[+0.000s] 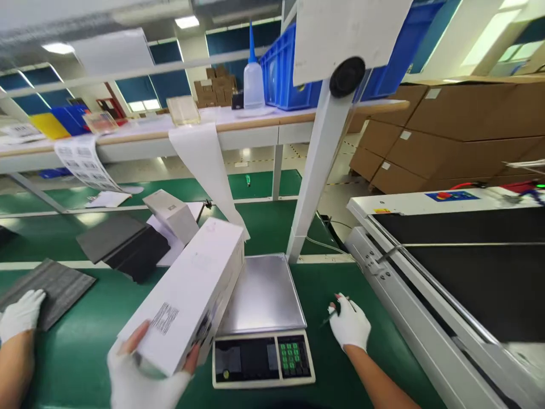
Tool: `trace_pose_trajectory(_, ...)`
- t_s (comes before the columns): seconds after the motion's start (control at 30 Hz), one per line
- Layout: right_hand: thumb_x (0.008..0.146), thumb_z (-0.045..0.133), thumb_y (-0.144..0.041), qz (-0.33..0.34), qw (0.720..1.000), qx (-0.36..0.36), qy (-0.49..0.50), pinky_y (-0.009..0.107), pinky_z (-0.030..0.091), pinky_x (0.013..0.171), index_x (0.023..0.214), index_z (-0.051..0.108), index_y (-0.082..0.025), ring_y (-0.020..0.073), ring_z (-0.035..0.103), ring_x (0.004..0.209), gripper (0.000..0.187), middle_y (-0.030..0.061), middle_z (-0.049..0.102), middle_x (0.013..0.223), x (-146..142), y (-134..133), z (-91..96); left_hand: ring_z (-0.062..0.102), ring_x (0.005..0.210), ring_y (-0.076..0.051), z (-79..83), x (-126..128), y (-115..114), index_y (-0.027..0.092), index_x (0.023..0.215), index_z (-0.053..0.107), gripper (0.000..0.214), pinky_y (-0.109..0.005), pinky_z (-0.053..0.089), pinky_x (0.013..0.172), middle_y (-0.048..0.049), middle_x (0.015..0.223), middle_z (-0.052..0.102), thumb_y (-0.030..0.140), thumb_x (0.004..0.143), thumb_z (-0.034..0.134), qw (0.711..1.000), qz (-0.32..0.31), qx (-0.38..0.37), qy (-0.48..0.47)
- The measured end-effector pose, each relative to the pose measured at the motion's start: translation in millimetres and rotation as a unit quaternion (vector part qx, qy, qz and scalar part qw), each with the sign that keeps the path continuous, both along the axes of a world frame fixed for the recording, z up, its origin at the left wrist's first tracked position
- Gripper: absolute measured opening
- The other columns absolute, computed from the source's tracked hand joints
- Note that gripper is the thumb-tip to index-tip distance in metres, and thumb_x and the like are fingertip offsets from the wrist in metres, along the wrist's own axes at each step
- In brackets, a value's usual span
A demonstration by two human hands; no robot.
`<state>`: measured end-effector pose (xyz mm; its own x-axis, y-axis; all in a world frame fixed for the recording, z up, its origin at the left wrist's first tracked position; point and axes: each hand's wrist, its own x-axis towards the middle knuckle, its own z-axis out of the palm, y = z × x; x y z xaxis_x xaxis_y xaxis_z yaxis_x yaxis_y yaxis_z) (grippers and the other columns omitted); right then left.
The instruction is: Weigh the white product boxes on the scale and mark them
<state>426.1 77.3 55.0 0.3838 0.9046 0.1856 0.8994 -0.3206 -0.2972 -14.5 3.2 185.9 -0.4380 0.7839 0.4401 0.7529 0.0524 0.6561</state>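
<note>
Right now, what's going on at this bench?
The person's left hand grips one end of a long white box, tilted up beside a scale on the green bench. Whether the box touches the scale's plate is unclear. The right hand rests on the bench to the right of the scale, pinching a thin dark tool. Another gloved hand at far left lies on a grey mat.

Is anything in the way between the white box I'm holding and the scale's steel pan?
Nothing visible. The steel pan is bare; the white box in the left hand is at its left edge. The right hand, holding a pen, sits off to its right.
</note>
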Motion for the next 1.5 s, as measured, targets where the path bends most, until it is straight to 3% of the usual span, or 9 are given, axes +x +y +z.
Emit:
trace_pose_trajectory(0.13,0.087,0.053,-0.022,-0.01,0.999,0.046,-0.005,0.038,0.048,0.083,0.109,0.068,-0.014,0.0312,0.061,0.098,0.028,0.0135,0.066,0.097,5,3,-24.8,0.051,0.132,-0.034,20.4,71,12,0.024,0.143,0.037,0.114,-0.054,0.045,0.111,-0.0154,0.144,0.045,0.058,0.048,0.09,0.986,-0.049,0.066,-0.142)
trace_pose_trajectory(0.27,0.087,0.051,-0.021,0.031,0.997,0.075,-0.005,0.038,0.048,0.085,0.107,0.067,-0.016,0.0306,0.059,0.099,0.027,0.0139,0.066,0.103,10,-1,-40.5,0.068,0.095,-0.025,11.0,72,16,0.021,0.13,0.053,0.07,-0.042,0.058,0.085,-0.0105,0.113,0.068,0.068,0.079,0.061,0.953,-0.074,-0.021,-0.292)
trace_pose_trajectory(0.33,0.087,0.05,-0.021,0.035,0.997,0.073,-0.009,0.039,0.048,0.085,0.107,0.067,-0.016,0.0309,0.059,0.101,0.026,0.0144,0.066,0.105,11,-3,-42.7,0.069,0.09,-0.025,-14.5,53,19,0.019,0.115,0.061,0.055,-0.039,0.057,0.081,-0.0101,0.101,0.071,0.065,0.088,0.047,0.949,-0.018,-0.1,-0.298)
trace_pose_trajectory(0.53,0.09,0.049,-0.024,0.038,0.997,0.064,-0.023,0.039,0.049,0.085,0.108,0.066,-0.015,0.0318,0.059,0.101,0.027,0.0153,0.065,0.106,12,-3,-43.0,0.068,0.092,-0.034,-132.3,-8,4,0.021,0.096,0.062,0.04,-0.046,0.053,0.083,-0.0147,0.095,0.074,0.052,0.093,0.037,0.897,0.088,-0.409,-0.146)
trace_pose_trajectory(0.67,0.089,0.05,-0.023,0.048,0.997,0.053,-0.017,0.039,0.049,0.084,0.106,0.066,-0.016,0.0315,0.059,0.101,0.024,0.0149,0.065,0.106,11,-5,-40.5,0.067,0.094,-0.034,-163.6,-22,-12,0.023,0.102,0.062,0.045,-0.043,0.051,0.081,-0.0146,0.105,0.074,0.055,0.094,0.031,0.901,0.052,-0.422,-0.091)
trace_pose_trajectory(0.8,0.087,0.05,-0.023,0.028,0.998,0.042,0.024,0.04,0.048,0.088,0.104,0.067,-0.017,0.0325,0.058,0.105,0.025,0.0151,0.064,0.107,9,-3,-35.4,0.067,0.092,-0.032,-164.6,-18,-14,0.022,0.102,0.061,0.047,-0.041,0.05,0.081,-0.0149,0.105,0.073,0.055,0.094,0.027,0.905,0.046,-0.415,-0.079)
trace_pose_trajectory(0.97,0.083,0.05,-0.029,-0.035,0.979,-0.001,0.201,0.042,0.048,0.088,0.104,0.069,-0.018,0.0341,0.06,0.104,0.03,0.0143,0.066,0.104,10,0,-24.1,0.065,0.097,-0.034,-165.5,-15,-12,0.023,0.096,0.059,0.046,-0.043,0.049,0.083,-0.0157,0.105,0.071,0.056,0.093,0.026,0.905,0.052,-0.414,-0.08)
trace_pose_trajectory(1.33,0.085,0.048,-0.045,0.016,0.93,0.012,0.367,0.035,0.057,0.071,0.101,0.068,-0.018,0.027,0.07,0.085,0.037,0.0108,0.073,0.093,-20,-2,-7.4,0.064,0.096,-0.037,-158.3,-13,-11,0.023,0.091,0.06,0.042,-0.049,0.049,0.087,-0.0164,0.098,0.071,0.056,0.089,0.034,0.908,0.065,-0.396,-0.122)
trace_pose_trajectory(1.5,0.087,0.051,-0.051,0.043,0.916,0.067,0.393,0.04,0.056,0.085,0.109,0.067,-0.016,0.0282,0.069,0.096,0.045,0.0132,0.072,0.103,-42,29,33.3,0.067,0.1,-0.03,-133.4,-17,11,0.021,0.103,0.061,0.044,-0.042,0.052,0.092,-0.0111,0.103,0.072,0.057,0.088,0.039,0.921,0.081,-0.337,-0.178)
